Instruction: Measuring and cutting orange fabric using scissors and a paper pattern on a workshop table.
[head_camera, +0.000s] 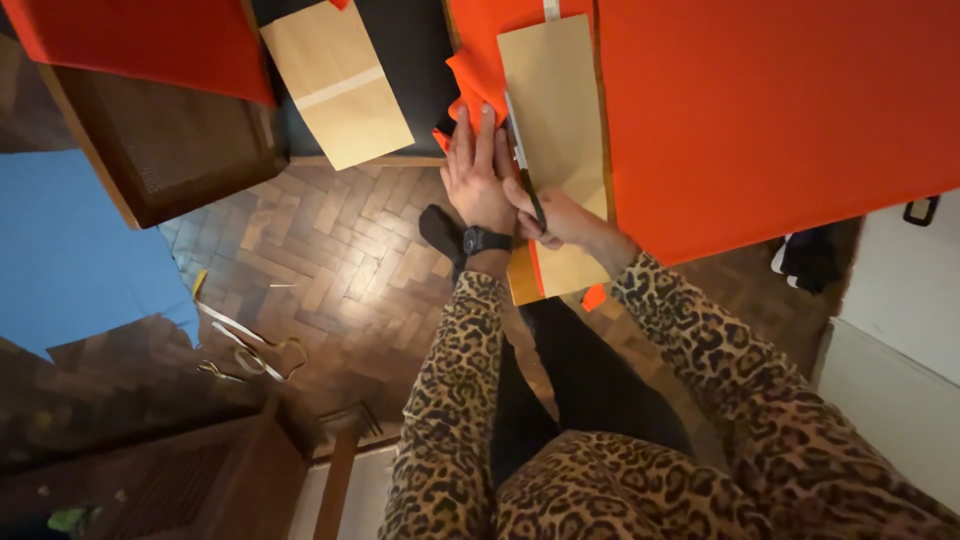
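Two hands work close together at the near edge of the surface (520, 285). The left hand (478, 170), with a dark watch at its wrist, lies flat with fingers together, pressing down on a strip of orange felt (470, 85) beside a long tan cardboard template (555, 120). The right hand (560, 215) is closed around a slim dark knife (522, 165), its blade lying along the template's left edge, just beside the left hand's fingers. It looks like a cut along that edge is in hand; the next stroke would call for steady pressure on the template and fingers kept out of the blade's line. To the right of the hands spreads a wide, matte, soft-looking orange sheet (760, 120). Left of them, well apart, lies another flat, stiff cardboard piece (335, 85), and below is herringbone wood floor (330, 260).
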